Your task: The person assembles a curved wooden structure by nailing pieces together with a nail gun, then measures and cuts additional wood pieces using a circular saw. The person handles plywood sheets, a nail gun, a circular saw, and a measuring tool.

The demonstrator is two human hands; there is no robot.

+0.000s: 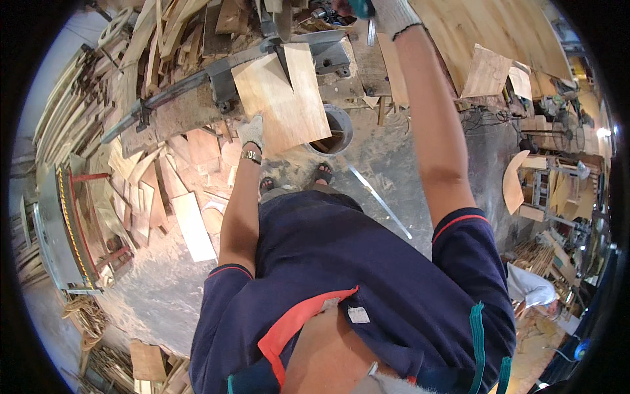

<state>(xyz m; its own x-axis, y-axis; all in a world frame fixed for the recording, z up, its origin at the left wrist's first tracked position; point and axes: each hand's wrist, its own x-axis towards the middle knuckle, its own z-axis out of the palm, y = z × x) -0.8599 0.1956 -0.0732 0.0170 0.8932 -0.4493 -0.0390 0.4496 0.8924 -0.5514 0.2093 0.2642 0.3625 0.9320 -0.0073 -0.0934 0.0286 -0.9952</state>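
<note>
My left hand [252,131], in a pale knit glove, grips the near left edge of a thin plywood sheet [298,125], with the thumb on top. The sheet lies against a long metal fence [187,77] and overhangs the bench towards me. A dark pointed strip, perhaps a shadow or a metal part, crosses its far side. At the top edge my right hand [395,16], also gloved, is closed at a teal tool [361,8]. Its fingers and most of the tool are cut off, so the tool's kind cannot be told.
A round bin [340,131] stands under the sheet. Wood offcuts [141,197] litter the floor at left, with a long metal strip [380,202] to the right. A large plywood panel [499,33] lies at far right. Another person [530,287] is at lower right.
</note>
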